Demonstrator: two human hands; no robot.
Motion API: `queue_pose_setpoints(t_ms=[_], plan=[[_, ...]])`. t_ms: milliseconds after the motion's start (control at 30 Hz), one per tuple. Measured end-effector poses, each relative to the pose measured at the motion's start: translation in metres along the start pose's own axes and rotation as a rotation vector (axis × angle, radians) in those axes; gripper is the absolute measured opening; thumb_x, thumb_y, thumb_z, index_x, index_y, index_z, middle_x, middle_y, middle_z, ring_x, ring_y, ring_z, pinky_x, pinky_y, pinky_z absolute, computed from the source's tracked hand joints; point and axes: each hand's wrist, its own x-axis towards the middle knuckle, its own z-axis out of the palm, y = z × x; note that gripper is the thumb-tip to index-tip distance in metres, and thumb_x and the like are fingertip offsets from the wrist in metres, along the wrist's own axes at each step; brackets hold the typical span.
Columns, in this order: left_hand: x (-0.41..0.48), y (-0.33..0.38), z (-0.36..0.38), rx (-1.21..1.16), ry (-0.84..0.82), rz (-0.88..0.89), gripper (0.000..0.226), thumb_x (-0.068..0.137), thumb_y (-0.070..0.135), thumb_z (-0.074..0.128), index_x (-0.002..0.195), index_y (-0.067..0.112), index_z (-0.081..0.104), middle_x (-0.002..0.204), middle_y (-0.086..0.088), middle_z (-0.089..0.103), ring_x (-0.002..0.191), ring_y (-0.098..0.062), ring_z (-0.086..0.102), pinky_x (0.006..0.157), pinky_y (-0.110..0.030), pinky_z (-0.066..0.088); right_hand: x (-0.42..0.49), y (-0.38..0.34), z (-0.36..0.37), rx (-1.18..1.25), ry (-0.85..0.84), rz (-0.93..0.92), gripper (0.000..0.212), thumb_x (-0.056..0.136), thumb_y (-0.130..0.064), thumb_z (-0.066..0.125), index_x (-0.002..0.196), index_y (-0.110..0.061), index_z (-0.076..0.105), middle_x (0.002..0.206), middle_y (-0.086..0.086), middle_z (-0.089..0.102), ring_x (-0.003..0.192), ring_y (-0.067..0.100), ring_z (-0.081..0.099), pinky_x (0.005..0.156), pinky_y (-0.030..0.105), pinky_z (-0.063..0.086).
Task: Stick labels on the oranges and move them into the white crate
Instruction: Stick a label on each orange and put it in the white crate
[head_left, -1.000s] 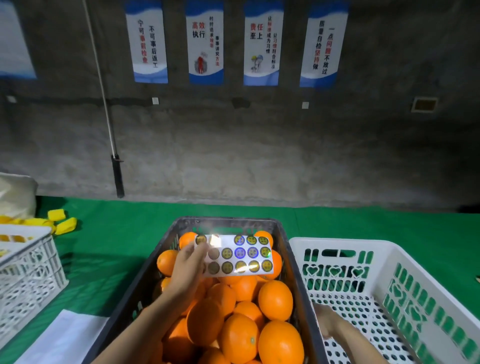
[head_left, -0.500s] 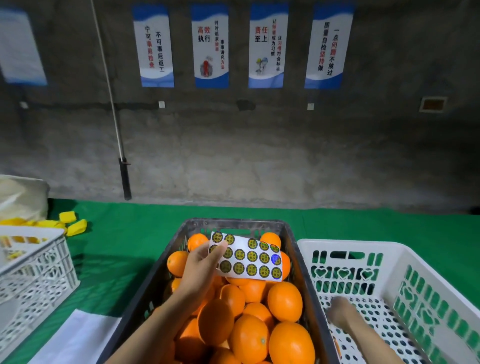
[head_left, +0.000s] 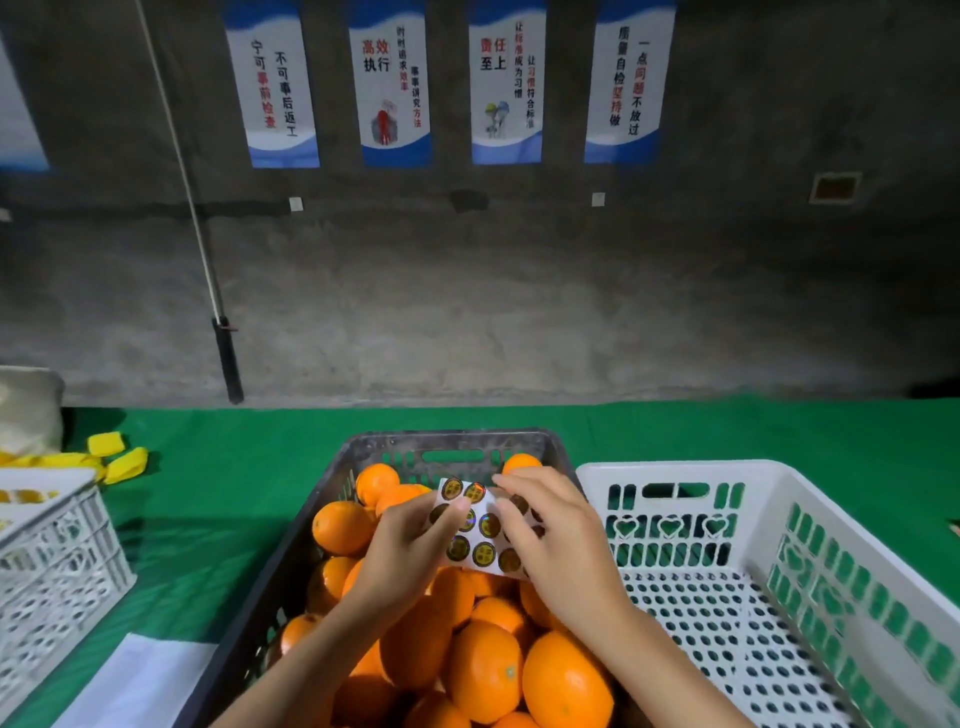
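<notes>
Head view. The dark crate (head_left: 452, 439) stands on the green bench (head_left: 234, 467), heaped with oranges (head_left: 483, 670). Above its far half both hands work on the label sheet (head_left: 480, 525). The left hand (head_left: 410, 540) grips the sheet's left side, thumb laid on the printed face. The right hand (head_left: 550, 540) curls its fingers over the sheet's right part and covers several labels. I cannot tell whether it already has one pinched. The white crate (head_left: 675, 470) sits just to the right of the dark crate, their rims almost touching. No orange shows on the part of its perforated floor that is in view.

The step in hand looks like peeling one label off.

- **Label folds or tears:** the round labels sit close together, so a fingertip may lift two at once. A label peeled at a steep angle may fold onto itself or tear.
- **Sheet buckles:** it is thin and held at one side only, so a firm pull from the right could bend it or drag it out of the left thumb's hold. It would then drop among the oranges.
- **Fruit rolls:** the oranges are stacked loosely. Taking one from the slope may set its neighbours rolling towards the near wall of the dark crate.
- **Label fails to stick:** a label pressed onto dusty or damp peel may lift when the orange lands in the white crate.
</notes>
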Motion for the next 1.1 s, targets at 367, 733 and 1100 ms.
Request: queue_pose_setpoints(t_ms=[367,733,1100], plan=[[-0.002,0.006,0.004,0.107,-0.047,0.07,0.032,0.096,0.047,0.057,0.106,0.02,0.071,0.103,-0.009,0.073,0.096,-0.028,0.072,0.077,-0.053,0.059,-0.011,0.008,0.006,-0.004,0.036,-0.017,0.025,0.097,-0.018,0.065,0.121,-0.015,0.073,0.114,-0.002,0.069,0.106,0.016,0.064,0.089,0.041,0.054],[-0.004,0.011,0.006,0.079,-0.005,0.008,0.049,0.099,0.052,0.046,0.101,0.012,0.073,0.096,-0.007,0.076,0.09,-0.024,0.074,0.077,-0.049,0.06,-0.011,0.015,0.006,-0.301,0.182,-0.358,0.021,0.092,-0.027,0.061,0.097,-0.017,0.08,0.104,0.0,0.073,0.096,0.023,0.069,0.078,0.04,0.055],[0.011,-0.009,-0.018,0.168,0.79,-0.079,0.051,0.104,0.045,0.032,0.092,0.01,0.067,0.084,-0.005,0.073,0.082,-0.023,0.072,0.073,-0.048,0.059,0.011,0.036,-0.021,-0.082,0.016,0.35,0.012,0.092,-0.021,0.067,0.084,-0.029,0.07,0.133,-0.011,0.052,0.137,0.017,0.034,0.113,0.037,0.016]])
